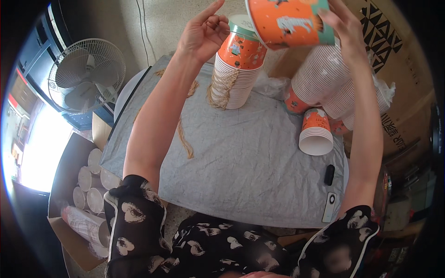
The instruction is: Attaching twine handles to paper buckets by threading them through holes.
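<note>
Head camera: a right hand (346, 34) holds an orange-and-teal paper cup (289, 23) above a cloth-covered table.

The right hand's fingers grip the cup's teal base end, its mouth turned toward the left fingers. The left hand (198, 39) has its index finger extended, the others curled; whether they pinch anything, I cannot tell. Just beside those left fingers, a tall stack of upside-down paper cups (245, 51) stands on grey cloth (232, 176), tan twine (222, 90) against its side. Nearer the wearer than the right fingers are plastic-wrapped cup stacks (320, 76) and a short nested stack (316, 126) on its side. Well left of the left fingers stands a fan (88, 74).
</note>
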A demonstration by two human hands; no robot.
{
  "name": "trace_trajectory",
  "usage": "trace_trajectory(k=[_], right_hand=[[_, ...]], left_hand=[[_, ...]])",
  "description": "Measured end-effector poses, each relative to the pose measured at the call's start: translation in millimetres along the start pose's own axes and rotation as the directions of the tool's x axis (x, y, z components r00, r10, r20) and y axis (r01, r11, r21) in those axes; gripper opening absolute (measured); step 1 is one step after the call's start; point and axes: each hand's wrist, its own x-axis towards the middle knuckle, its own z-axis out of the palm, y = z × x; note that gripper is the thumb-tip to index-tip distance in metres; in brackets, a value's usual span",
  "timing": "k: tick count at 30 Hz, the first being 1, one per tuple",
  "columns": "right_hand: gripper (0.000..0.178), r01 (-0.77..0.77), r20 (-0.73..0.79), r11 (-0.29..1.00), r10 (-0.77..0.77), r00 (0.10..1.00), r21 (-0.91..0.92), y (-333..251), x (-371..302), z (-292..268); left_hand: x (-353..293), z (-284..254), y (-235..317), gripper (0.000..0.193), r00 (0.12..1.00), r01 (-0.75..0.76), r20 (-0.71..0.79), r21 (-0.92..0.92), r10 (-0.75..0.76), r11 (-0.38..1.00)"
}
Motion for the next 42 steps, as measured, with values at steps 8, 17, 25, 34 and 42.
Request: trace_trajectory(k=[8,17,25,34,42], right_hand=[[0.095,-0.577,-0.507,0.018,0.453,0.733,-0.817,38,64,-10],[0.073,-0.535,-0.457,-0.054,0.596,0.661,-0.843,87,61,-35],[0.062,-0.628,-0.502,0.009,0.590,0.632,-0.778,109,37,-45],[0.055,-0.672,-0.589,-0.025,0.506,0.630,-0.740,124,31,-47],[0.060,-0.645,-0.589,-0.094,0.521,0.617,-0.759,133,28,-48]], left_hand=[[30,-30,-8,0.040,0.998,0.007,-0.061,0.234,0.007,0.972],[13,-67,-27,0.065,0.987,0.093,-0.158,0.422,-0.028,0.902],[-3,-96,-45,0.039,0.985,0.153,-0.132,0.345,-0.113,0.926],[-36,-88,-69,0.013,0.932,0.151,-0.361,0.311,-0.030,0.938],[-37,-92,-71,0.021,0.946,0.212,-0.306,0.339,-0.106,0.917]])
